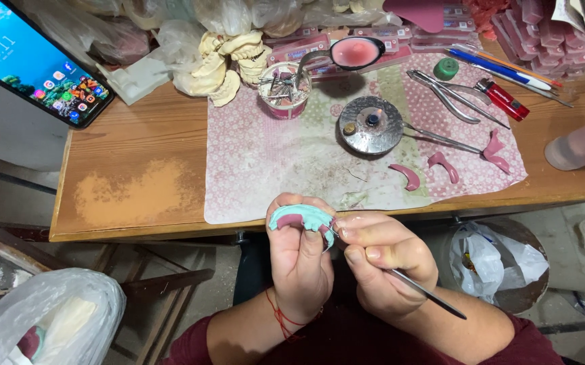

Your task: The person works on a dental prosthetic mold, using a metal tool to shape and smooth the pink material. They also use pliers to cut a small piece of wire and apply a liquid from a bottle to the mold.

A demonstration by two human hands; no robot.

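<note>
Teal plaster dental cast with pink wax rim, just below the tabletop edge: light, stiff, brittle, so left hand clamps its arch ends while right hand pinches a thin metal carver at it.

A teal dental cast with pink wax, touched by a thin metal tool.

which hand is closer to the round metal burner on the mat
Right. The right hand sits almost directly below the burner; the left hand is further off, below and left.
</note>
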